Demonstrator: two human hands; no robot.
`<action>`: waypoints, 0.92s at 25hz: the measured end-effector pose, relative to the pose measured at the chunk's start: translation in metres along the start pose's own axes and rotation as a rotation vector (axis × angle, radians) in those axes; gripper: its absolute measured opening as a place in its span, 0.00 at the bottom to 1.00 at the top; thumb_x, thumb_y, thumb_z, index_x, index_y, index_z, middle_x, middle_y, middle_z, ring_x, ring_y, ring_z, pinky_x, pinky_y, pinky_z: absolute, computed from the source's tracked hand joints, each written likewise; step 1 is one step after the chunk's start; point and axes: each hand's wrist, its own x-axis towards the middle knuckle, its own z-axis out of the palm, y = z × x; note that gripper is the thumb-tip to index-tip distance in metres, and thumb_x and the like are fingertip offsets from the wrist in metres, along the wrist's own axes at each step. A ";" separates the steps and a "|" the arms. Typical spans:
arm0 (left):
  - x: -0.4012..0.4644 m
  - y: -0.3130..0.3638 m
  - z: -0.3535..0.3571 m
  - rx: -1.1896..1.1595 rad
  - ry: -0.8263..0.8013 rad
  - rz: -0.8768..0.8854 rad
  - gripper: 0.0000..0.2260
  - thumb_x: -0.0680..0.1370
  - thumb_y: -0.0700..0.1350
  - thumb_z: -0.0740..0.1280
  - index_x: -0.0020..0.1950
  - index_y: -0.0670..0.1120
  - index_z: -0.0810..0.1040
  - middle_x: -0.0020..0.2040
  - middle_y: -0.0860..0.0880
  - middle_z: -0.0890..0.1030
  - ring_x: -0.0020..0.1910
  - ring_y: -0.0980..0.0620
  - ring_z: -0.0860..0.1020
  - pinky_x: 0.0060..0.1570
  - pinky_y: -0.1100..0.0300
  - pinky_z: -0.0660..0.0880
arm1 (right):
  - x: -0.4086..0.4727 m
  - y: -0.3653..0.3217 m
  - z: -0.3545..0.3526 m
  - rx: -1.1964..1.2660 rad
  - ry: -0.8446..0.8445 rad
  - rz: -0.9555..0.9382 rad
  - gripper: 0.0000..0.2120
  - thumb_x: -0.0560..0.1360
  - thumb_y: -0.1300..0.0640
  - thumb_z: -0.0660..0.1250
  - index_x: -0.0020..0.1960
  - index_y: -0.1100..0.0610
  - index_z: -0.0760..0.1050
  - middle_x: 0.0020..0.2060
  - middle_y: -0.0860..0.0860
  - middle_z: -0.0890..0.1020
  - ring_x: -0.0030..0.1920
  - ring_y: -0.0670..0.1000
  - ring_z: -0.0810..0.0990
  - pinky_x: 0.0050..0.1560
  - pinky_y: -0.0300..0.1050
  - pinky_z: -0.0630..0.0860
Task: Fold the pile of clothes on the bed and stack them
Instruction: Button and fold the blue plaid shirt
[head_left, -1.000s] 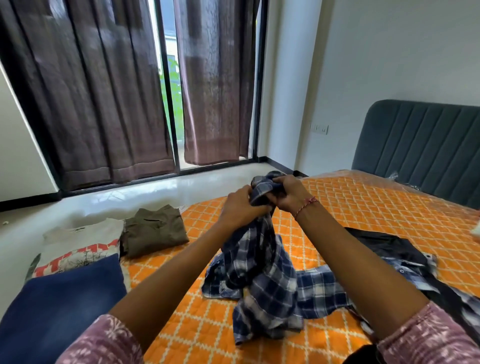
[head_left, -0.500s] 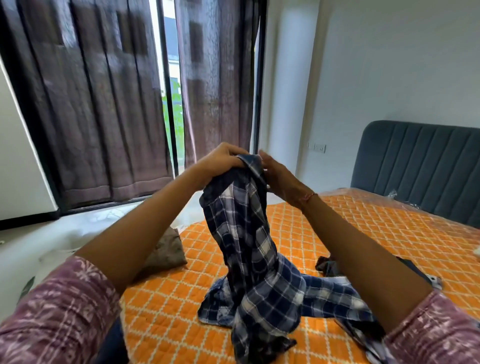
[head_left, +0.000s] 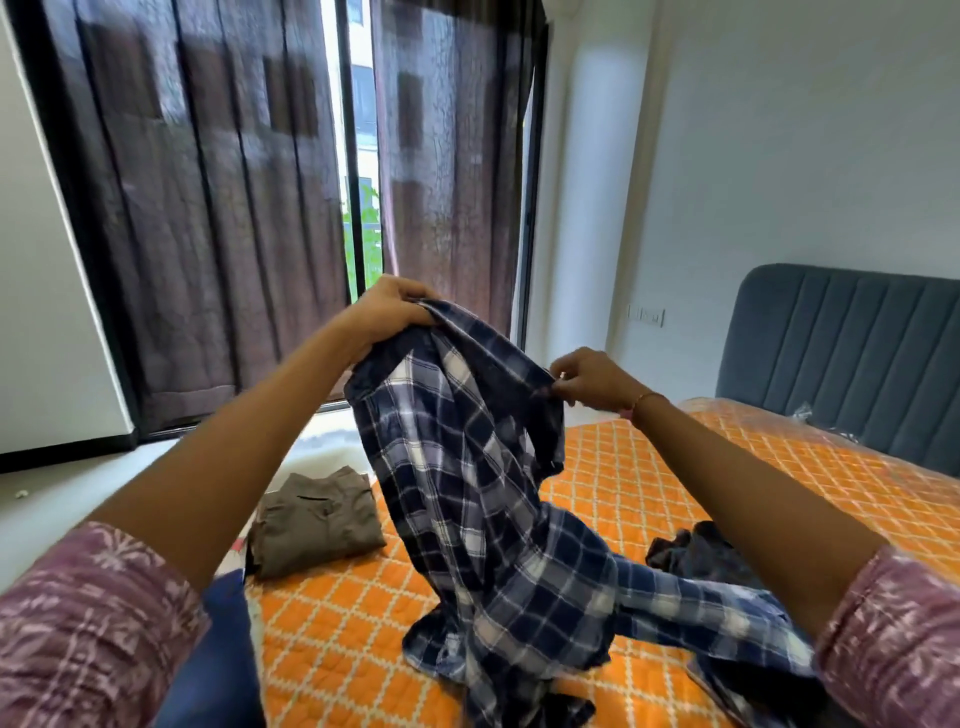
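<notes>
Your left hand (head_left: 387, 312) clutches the plaid shirt (head_left: 467, 467) at its top; your right hand (head_left: 592, 382) pinches its edge at 3 o'clock. Its tail trails on the bed (head_left: 649, 493), with folded olive trousers (head_left: 317, 519) at 9 o'clock.

Navy-white plaid shirt (head_left: 467, 493) hangs lifted, hem pooled on orange bed (head_left: 649, 478); folded olive garment (head_left: 317, 519) lies near the bed's edge.

Both arms are stretched out and raised. The left hand (head_left: 387, 312) sits up at eleven o'clock, the higher of the two, knuckles up, fingers curled down into a closed grip. The right hand (head_left: 592, 382) is lower, at one o'clock, well apart from the left, thumb and fingertips pinched together. There is a thin band around the right wrist. Patterned pink sleeves are pushed up past both elbows, forearms bare.
</notes>
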 end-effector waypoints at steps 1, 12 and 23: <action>0.001 -0.001 -0.007 0.014 0.019 -0.004 0.07 0.74 0.33 0.68 0.44 0.44 0.81 0.36 0.45 0.80 0.30 0.54 0.79 0.32 0.67 0.77 | -0.001 0.004 0.003 0.069 0.047 0.041 0.12 0.75 0.58 0.67 0.33 0.59 0.77 0.27 0.51 0.75 0.27 0.42 0.71 0.33 0.36 0.66; 0.001 -0.029 -0.022 0.941 0.283 -0.151 0.12 0.76 0.52 0.68 0.47 0.43 0.78 0.47 0.42 0.80 0.42 0.44 0.77 0.41 0.55 0.73 | 0.013 -0.036 -0.059 0.099 -0.216 0.123 0.06 0.72 0.57 0.72 0.45 0.59 0.78 0.38 0.54 0.79 0.37 0.50 0.77 0.40 0.41 0.74; 0.026 -0.026 0.011 -0.429 0.526 -0.351 0.13 0.79 0.33 0.52 0.57 0.40 0.73 0.37 0.45 0.74 0.33 0.49 0.74 0.33 0.54 0.77 | 0.038 -0.089 -0.049 0.830 0.045 0.423 0.13 0.77 0.71 0.54 0.37 0.64 0.72 0.27 0.60 0.80 0.24 0.52 0.81 0.24 0.41 0.78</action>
